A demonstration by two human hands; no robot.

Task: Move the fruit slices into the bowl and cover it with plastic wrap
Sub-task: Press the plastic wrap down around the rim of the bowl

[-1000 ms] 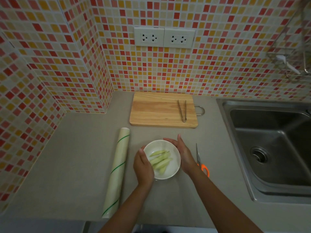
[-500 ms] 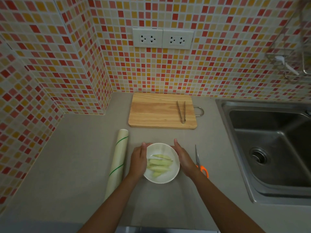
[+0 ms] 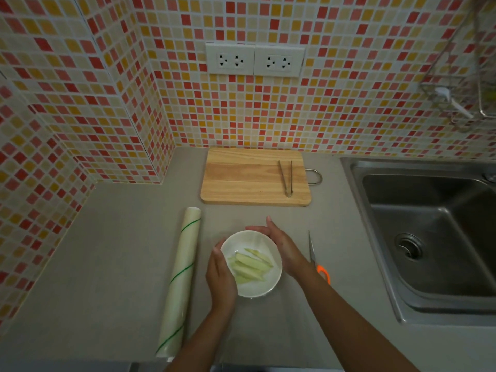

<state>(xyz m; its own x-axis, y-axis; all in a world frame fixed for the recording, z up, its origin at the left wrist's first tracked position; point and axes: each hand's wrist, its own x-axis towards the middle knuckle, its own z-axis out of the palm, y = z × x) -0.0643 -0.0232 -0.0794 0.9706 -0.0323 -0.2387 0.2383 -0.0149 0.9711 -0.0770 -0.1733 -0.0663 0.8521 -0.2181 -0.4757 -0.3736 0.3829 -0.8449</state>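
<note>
Head view, bowl: round white bowl (image 3: 264, 287), smooth and glossy, standing on the grey matte counter (image 3: 107, 264) in front of the cutting board.
Head view, fruit slices: pale green, long thin wedges (image 3: 251, 265) lying side by side inside the bowl, fanned slightly.
Head view, plastic wrap over bowl: a faint sheen shows across the bowl's mouth; whether film covers it cannot be told for sure.
Head view, left hand: left hand (image 3: 221, 277) lies against the bowl's left side, fingers together and gently curved to the rim, palm facing the bowl.
Head view, right hand: right hand (image 3: 281, 247) cups the bowl's far right side, fingers curved along the rim, thumb pointing away over the counter.
Head view, wrap roll: long cylindrical roll of plastic wrap (image 3: 179, 283), translucent cream with thin green diagonal stripes, lying flat to the left of the bowl, near but apart from the left hand.
Head view, scissors: steel blades with an orange handle (image 3: 316, 264), lying just right of the right wrist.
Head view, cutting board: rectangular pale wood (image 3: 241, 178) with visible grain and a metal loop handle, against the wall.
Head view, tongs: slim metal tongs (image 3: 286, 178) resting on the board's right part.
Head view, sink: brushed stainless steel basin (image 3: 429, 237) with a round drain, at the right.
Head view, wall: small square mosaic tiles (image 3: 349, 103) in red, orange and cream, with two white sockets (image 3: 255, 59).
</note>
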